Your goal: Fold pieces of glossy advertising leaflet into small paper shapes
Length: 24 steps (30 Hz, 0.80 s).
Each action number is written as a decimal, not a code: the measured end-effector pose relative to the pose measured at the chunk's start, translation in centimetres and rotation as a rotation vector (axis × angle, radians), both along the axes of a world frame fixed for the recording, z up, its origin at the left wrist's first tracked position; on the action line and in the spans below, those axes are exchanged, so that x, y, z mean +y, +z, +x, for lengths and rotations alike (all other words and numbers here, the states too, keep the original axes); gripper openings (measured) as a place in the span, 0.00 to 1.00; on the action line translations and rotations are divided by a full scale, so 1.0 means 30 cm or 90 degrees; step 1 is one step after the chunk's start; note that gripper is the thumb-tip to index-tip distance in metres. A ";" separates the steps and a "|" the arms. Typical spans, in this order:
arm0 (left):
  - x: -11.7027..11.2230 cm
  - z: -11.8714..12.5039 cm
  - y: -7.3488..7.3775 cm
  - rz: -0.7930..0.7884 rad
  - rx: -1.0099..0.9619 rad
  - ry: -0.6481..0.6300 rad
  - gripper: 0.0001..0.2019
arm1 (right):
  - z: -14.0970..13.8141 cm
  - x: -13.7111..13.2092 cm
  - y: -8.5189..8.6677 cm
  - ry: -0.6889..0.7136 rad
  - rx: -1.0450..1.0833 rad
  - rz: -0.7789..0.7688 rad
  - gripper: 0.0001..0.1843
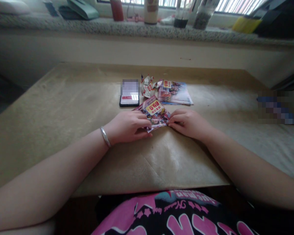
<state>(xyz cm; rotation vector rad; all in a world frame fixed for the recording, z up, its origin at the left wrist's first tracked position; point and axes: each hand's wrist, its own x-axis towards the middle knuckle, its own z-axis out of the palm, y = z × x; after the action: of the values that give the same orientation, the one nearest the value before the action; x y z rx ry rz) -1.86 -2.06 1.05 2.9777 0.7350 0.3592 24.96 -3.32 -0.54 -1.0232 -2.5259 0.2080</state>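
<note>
A colourful printed flyer (155,112), folded and bearing a yellow price tag, lies on the brown paper-covered table (63,107) between my hands. My left hand (127,127), with a silver bangle at the wrist, pinches the flyer's left lower edge with curled fingers. My right hand (188,123) presses and pinches its right corner. Both hands rest low on the table.
Behind the flyer lie a phone (129,94), a crumpled folded paper piece (147,86) and a small stack of flyers (175,93). A stone sill (137,27) at the back holds bottles, jars and a teal case. A blurred object (280,107) sits at the right.
</note>
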 end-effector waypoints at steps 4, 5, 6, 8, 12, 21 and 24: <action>0.008 0.003 -0.006 -0.094 -0.052 0.037 0.17 | -0.006 0.004 -0.013 0.028 0.015 0.005 0.08; 0.010 0.005 -0.006 -0.142 -0.065 0.057 0.18 | -0.006 0.004 -0.015 0.030 0.018 0.006 0.08; 0.011 0.007 -0.005 -0.193 -0.077 0.089 0.20 | -0.006 0.005 -0.016 0.030 0.020 0.007 0.08; 0.012 0.012 -0.002 -0.286 -0.100 0.176 0.24 | -0.006 0.005 -0.016 0.032 0.021 0.002 0.08; 0.008 0.024 0.001 -0.363 -0.146 0.308 0.22 | -0.008 0.000 -0.009 0.022 0.002 0.009 0.09; 0.004 0.038 -0.014 -0.102 -0.018 0.302 0.12 | -0.024 -0.018 -0.009 -0.071 -0.060 0.071 0.10; 0.008 0.033 -0.023 -0.078 -0.016 0.291 0.11 | -0.030 -0.020 -0.010 -0.048 -0.081 0.071 0.11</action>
<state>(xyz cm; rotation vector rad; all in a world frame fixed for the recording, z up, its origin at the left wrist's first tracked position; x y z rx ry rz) -0.88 -1.83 0.38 2.6611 1.3809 0.3534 24.05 -3.91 -0.83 -1.1168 -2.5720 -0.0209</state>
